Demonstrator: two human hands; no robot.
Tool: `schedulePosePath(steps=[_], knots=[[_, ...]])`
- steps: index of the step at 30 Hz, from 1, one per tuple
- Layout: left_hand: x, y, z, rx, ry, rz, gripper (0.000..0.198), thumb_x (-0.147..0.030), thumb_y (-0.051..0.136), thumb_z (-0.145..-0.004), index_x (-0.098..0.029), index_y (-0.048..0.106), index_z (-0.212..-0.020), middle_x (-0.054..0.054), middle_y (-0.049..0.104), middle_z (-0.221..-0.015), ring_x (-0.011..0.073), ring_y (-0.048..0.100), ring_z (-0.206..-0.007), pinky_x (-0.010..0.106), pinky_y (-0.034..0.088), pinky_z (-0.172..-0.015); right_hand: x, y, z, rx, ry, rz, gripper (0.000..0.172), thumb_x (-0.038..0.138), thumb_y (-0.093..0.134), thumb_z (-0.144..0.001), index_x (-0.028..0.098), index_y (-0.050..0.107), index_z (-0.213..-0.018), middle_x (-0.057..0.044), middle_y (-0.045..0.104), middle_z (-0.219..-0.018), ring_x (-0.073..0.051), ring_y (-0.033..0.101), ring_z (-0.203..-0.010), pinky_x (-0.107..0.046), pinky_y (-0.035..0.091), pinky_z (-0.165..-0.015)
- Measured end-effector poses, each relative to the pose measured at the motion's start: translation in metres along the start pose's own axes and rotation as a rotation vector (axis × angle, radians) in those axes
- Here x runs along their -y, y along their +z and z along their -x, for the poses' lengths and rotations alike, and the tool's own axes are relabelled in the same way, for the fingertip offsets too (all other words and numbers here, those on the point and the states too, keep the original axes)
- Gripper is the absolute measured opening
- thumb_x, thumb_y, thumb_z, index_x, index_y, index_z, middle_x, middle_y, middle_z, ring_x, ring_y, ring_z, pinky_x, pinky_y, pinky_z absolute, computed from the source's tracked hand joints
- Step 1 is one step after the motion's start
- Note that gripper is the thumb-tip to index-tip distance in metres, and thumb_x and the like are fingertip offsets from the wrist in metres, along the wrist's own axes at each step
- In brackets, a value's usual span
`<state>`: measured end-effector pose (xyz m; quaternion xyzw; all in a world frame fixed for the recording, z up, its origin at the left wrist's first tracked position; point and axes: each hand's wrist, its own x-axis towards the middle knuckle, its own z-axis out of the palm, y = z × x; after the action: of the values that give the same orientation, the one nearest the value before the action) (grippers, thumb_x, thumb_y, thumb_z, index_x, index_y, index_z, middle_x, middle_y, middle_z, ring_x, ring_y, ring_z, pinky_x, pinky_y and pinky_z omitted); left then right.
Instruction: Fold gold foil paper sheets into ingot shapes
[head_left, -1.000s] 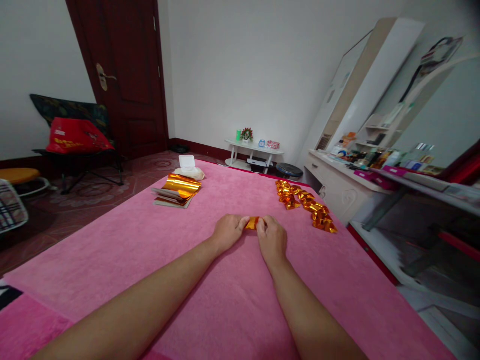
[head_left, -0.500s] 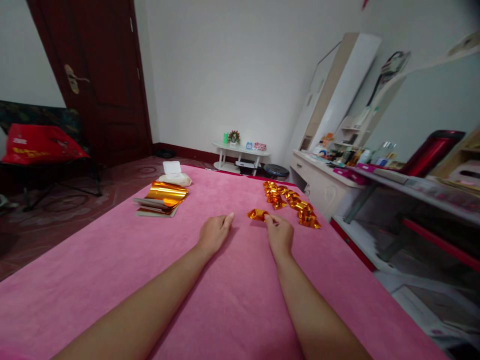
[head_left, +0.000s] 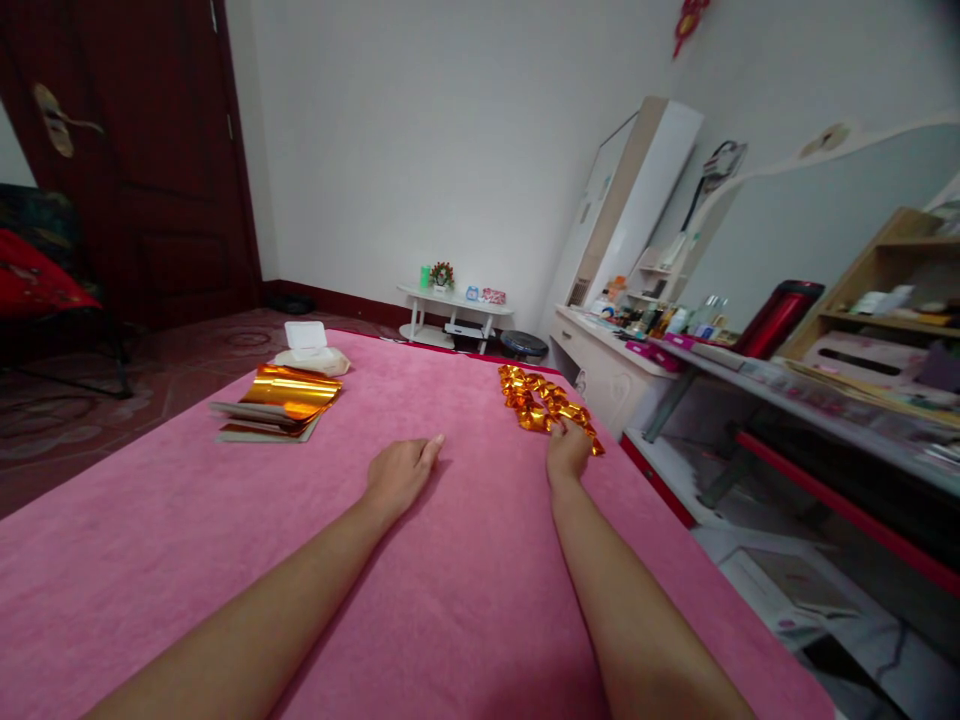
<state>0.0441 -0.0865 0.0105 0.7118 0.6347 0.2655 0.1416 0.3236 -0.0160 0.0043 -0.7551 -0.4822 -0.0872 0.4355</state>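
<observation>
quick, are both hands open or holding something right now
Left hand: loosely closed, nothing visible in it.
Right hand: closed, pinching a gold foil piece.

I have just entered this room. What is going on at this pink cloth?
A person's right hand reaches to the group of folded gold foil pieces; whether it grips one is hard to tell. The left hand, loosely curled, shows nothing held. Farther left on the pink cloth lies a stack of gold sheets, near a white pack.
</observation>
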Motion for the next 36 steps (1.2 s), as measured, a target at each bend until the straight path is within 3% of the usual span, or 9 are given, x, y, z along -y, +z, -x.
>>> schedulePosePath(steps=[5, 10, 14, 17, 22, 25, 28, 31, 36], knots=[[0.001, 0.002, -0.001, -0.014, 0.022, -0.022, 0.062, -0.056, 0.020, -0.090, -0.019, 0.068, -0.075, 0.010, 0.069, -0.077, 0.0219, 0.062, -0.073, 0.026, 0.032, -0.058, 0.011, -0.012, 0.015, 0.003, -0.031, 0.035, 0.031, 0.020, 0.040, -0.085, 0.009, 0.061, -0.105, -0.016, 0.063, -0.104, -0.024, 0.056, -0.094, -0.030, 0.039, -0.072], [0.001, 0.006, 0.000, -0.038, 0.069, 0.000, 0.051, -0.051, 0.032, -0.089, -0.018, 0.066, -0.069, 0.008, 0.067, -0.070, 0.0199, 0.060, -0.068, 0.025, 0.031, -0.057, 0.052, 0.000, 0.058, 0.238, -0.250, 0.024, 0.017, 0.019, 0.048, -0.082, 0.019, 0.064, -0.087, -0.003, 0.064, -0.082, -0.015, 0.056, -0.072, -0.023, 0.038, -0.064], [0.005, 0.008, -0.002, -0.048, 0.126, 0.037, 0.038, -0.039, 0.039, -0.088, -0.017, 0.065, -0.072, 0.005, 0.066, -0.068, 0.0165, 0.059, -0.064, 0.024, 0.033, -0.056, 0.088, 0.007, 0.091, 0.393, -0.479, -0.001, 0.008, 0.018, 0.059, -0.076, 0.022, 0.066, -0.079, -0.002, 0.063, -0.087, -0.015, 0.055, -0.085, -0.021, 0.037, -0.071], [0.017, -0.008, -0.006, -0.058, 0.178, 0.059, 0.028, -0.028, 0.043, -0.086, -0.017, 0.066, -0.076, 0.003, 0.067, -0.073, 0.0144, 0.059, -0.067, 0.023, 0.038, -0.059, 0.097, 0.002, 0.096, 0.445, -0.555, -0.012, 0.013, 0.016, 0.056, -0.078, 0.023, 0.066, -0.082, -0.001, 0.062, -0.088, -0.014, 0.055, -0.088, -0.020, 0.037, -0.075], [0.056, -0.066, -0.010, -0.163, 0.234, -0.007, 0.021, -0.016, 0.049, -0.080, -0.018, 0.066, -0.093, 0.008, 0.065, -0.100, 0.0197, 0.056, -0.096, 0.029, 0.040, -0.086, 0.091, -0.002, 0.087, 0.415, -0.460, 0.038, 0.018, 0.014, 0.049, -0.081, 0.021, 0.066, -0.083, -0.004, 0.061, -0.089, -0.016, 0.056, -0.084, -0.024, 0.038, -0.072], [0.077, -0.086, -0.006, -0.243, 0.302, -0.100, 0.022, -0.016, 0.045, -0.083, -0.019, 0.065, -0.092, 0.007, 0.064, -0.095, 0.0199, 0.056, -0.094, 0.031, 0.041, -0.087, 0.088, 0.001, 0.084, 0.326, -0.321, 0.109, 0.021, 0.017, 0.048, -0.081, 0.017, 0.065, -0.092, -0.012, 0.058, -0.099, -0.023, 0.054, -0.094, -0.031, 0.038, -0.076], [0.087, -0.077, 0.002, -0.211, 0.343, -0.118, 0.020, -0.015, 0.046, -0.082, -0.018, 0.065, -0.090, 0.007, 0.064, -0.092, 0.0191, 0.057, -0.090, 0.030, 0.043, -0.083, 0.087, 0.004, 0.083, 0.269, -0.208, 0.177, 0.027, 0.019, 0.051, -0.079, 0.013, 0.064, -0.101, -0.019, 0.053, -0.112, -0.028, 0.052, -0.101, -0.036, 0.039, -0.080], [0.085, -0.058, 0.008, -0.072, 0.440, -0.100, 0.022, -0.016, 0.045, -0.084, -0.018, 0.067, -0.086, 0.007, 0.064, -0.087, 0.0176, 0.057, -0.085, 0.028, 0.044, -0.080, 0.088, 0.009, 0.081, 0.244, -0.151, 0.229, 0.036, 0.022, 0.054, -0.077, 0.012, 0.061, -0.111, -0.022, 0.046, -0.123, -0.031, 0.051, -0.105, -0.039, 0.039, -0.082], [0.078, -0.047, 0.009, -0.046, 0.452, -0.096, 0.025, -0.020, 0.043, -0.088, -0.019, 0.067, -0.088, 0.007, 0.064, -0.087, 0.0176, 0.057, -0.085, 0.028, 0.044, -0.079, 0.089, 0.022, 0.072, 0.242, -0.100, 0.277, 0.041, 0.030, 0.055, -0.078, 0.013, 0.059, -0.115, -0.022, 0.047, -0.124, -0.031, 0.049, -0.108, -0.038, 0.040, -0.083]])
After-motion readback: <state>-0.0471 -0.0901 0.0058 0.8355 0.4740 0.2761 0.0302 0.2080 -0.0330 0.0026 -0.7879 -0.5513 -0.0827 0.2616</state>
